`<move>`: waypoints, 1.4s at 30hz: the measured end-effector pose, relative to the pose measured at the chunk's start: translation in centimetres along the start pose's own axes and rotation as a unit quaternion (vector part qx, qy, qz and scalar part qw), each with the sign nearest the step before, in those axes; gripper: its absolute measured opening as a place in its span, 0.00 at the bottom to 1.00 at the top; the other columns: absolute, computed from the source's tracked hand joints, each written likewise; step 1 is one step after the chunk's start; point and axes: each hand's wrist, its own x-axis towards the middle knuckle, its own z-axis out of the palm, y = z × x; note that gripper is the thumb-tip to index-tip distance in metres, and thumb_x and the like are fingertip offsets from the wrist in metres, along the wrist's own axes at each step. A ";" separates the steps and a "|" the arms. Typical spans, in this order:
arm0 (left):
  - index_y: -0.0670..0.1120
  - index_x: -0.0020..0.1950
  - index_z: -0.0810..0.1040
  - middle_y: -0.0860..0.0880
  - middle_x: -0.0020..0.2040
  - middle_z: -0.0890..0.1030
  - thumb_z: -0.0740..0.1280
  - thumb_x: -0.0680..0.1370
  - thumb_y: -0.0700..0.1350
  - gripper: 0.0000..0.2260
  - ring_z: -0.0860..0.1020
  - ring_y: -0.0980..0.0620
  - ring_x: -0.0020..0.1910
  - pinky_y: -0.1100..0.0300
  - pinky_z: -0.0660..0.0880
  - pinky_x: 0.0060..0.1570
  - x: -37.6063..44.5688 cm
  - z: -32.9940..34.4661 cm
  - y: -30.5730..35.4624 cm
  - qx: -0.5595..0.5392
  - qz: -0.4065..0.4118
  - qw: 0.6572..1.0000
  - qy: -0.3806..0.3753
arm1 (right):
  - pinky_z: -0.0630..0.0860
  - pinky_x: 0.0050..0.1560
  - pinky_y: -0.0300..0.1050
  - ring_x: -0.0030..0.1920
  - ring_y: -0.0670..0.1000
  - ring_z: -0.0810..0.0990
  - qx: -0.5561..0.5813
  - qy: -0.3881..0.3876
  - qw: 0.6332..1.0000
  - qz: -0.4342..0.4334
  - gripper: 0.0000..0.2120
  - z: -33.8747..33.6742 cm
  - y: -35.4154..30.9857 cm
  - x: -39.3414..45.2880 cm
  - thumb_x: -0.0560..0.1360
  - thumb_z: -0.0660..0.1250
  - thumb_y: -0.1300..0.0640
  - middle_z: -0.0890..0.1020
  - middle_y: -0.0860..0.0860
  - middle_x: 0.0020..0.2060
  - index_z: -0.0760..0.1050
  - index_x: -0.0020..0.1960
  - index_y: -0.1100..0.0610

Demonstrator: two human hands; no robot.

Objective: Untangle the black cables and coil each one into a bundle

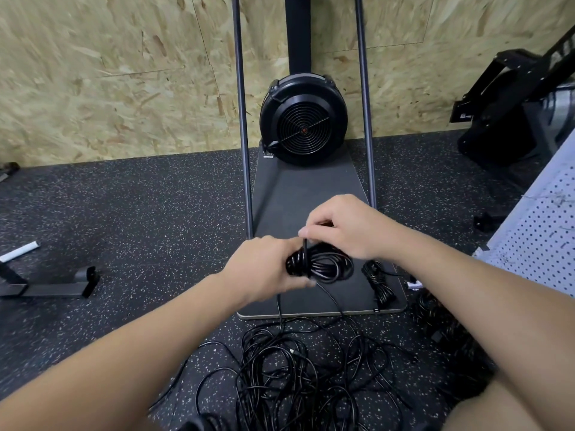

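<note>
L hand (pixel 264 269) grips coiled cable bundle (pixel 320 264) above fan platform (pixel 298 194); R hand (pixel 345 227) pinches strand over it. L fingers hidden behind coil. Tangled cables (pixel 298 374) on floor below, cut off at frame btm.

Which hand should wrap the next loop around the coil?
The right hand. It already pinches the loose cable strand above the coil, while the left hand grips the coil itself and is best kept steadying it.
</note>
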 end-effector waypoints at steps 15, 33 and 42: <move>0.59 0.67 0.71 0.57 0.54 0.85 0.80 0.76 0.61 0.26 0.84 0.49 0.52 0.45 0.81 0.59 -1.7 -1.2 -0.3 -0.291 0.003 0.954 0.067 | 0.65 0.38 0.47 0.33 0.48 0.70 0.235 -0.036 0.954 0.185 0.15 2.4 5.1 -0.5 0.83 0.70 0.54 0.76 0.49 0.30 0.79 0.39 0.59; 0.51 0.56 0.65 0.45 0.46 0.84 0.73 0.76 0.53 0.19 0.82 0.33 0.44 0.45 0.79 0.43 0.3 1.0 -3.4 -0.072 -0.131 0.989 0.019 | 0.72 0.39 0.48 0.36 0.49 0.77 -0.052 -0.052 0.996 -0.051 0.19 1.7 -4.7 -1.7 0.85 0.68 0.44 0.81 0.46 0.32 0.81 0.40 0.52; 0.54 0.59 0.64 0.49 0.46 0.84 0.75 0.75 0.55 0.23 0.82 0.36 0.47 0.46 0.79 0.45 -1.0 0.2 1.4 -0.044 0.024 0.999 0.003 | 0.69 0.38 0.46 0.30 0.45 0.73 0.112 0.102 0.987 0.045 0.16 -0.5 -0.1 -0.1 0.83 0.74 0.48 0.79 0.46 0.28 0.86 0.39 0.54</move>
